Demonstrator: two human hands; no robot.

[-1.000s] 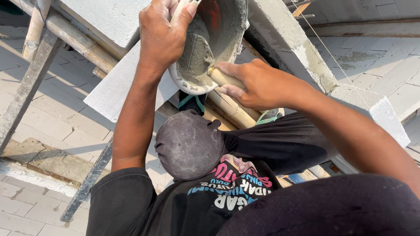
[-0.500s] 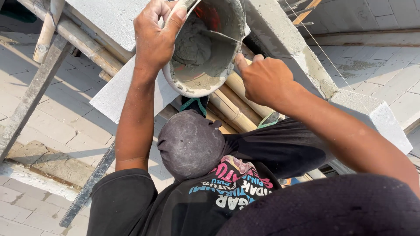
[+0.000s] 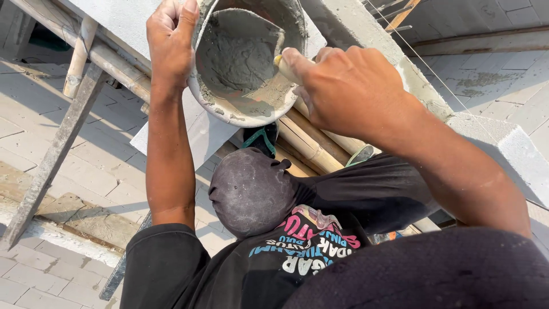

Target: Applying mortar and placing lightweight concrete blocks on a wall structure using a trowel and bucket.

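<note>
A round bucket (image 3: pixel 229 114) of wet grey mortar (image 3: pixel 240 63) is held up in front of me. My right hand (image 3: pixel 349 86) reaches over its rim, closed around a pale wooden trowel handle (image 3: pixel 281 62); the mortar-coated blade lies inside the bucket. A co-worker below me, in a dark head covering (image 3: pixel 251 191) and a black printed shirt, grips the bucket's left rim with a raised hand (image 3: pixel 168 40). My left hand is out of sight.
Bamboo poles (image 3: pixel 309 143) run under the bucket. A grey block wall (image 3: pixel 354 23) with a light block (image 3: pixel 503 149) lies to the right, a taut string (image 3: pixel 434 68) along it. A wooden brace (image 3: pixel 51 154) slants at left over paved ground (image 3: pixel 103 171) far below.
The bucket has come up and closer, its opening turned toward me. My right hand has moved from below the rim to over it, with the trowel in the mortar.
</note>
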